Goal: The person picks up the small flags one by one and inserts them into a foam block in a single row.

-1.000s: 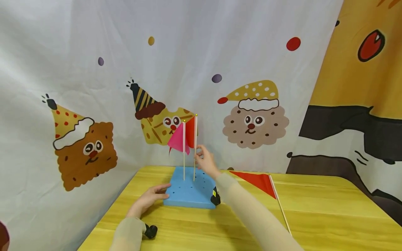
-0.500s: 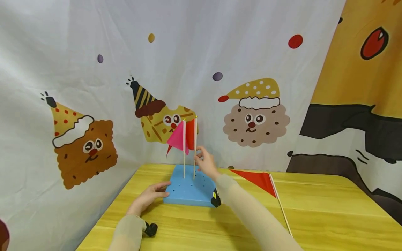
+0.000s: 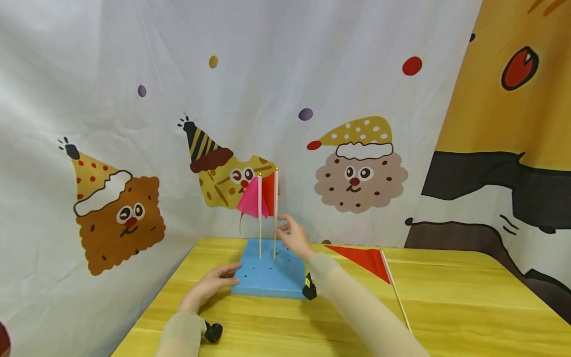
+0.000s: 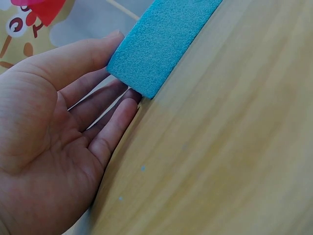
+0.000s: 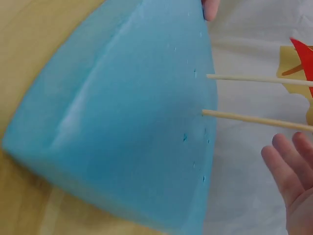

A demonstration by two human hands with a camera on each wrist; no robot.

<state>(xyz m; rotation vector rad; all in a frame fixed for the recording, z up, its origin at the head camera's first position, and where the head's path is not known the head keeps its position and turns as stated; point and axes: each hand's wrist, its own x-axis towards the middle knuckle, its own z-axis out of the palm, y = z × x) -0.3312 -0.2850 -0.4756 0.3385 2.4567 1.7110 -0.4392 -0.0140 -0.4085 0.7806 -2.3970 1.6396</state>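
A blue foam board [image 3: 269, 292] with small holes lies on the table. Two flags stand upright in it, a pink flag [image 3: 250, 199] and a red flag [image 3: 268, 191]. My right hand [image 3: 293, 238] is beside the red flag's stick [image 3: 275, 243], index finger and thumb spread apart with tips right at it. In the right wrist view the other fingers [image 5: 277, 161] reach up just below that stick; thumb and index are outside that view. My left hand [image 3: 211, 282] rests at the board's left front corner, thumb against its edge and fingers [image 4: 115, 125] loosely extended.
Another red flag [image 3: 363, 260] lies on the wooden table [image 3: 473, 297] right of the board, its stick [image 3: 401, 305] running toward the front. A white curtain [image 3: 250, 109] with cartoon biscuits hangs close behind. Black wrist devices [image 3: 213, 332] sit on both sleeves.
The red flag's stick has sunk slightly into the board. My right hand has slipped a little lower along it and its fingers have spread. My left hand stays at the corner.
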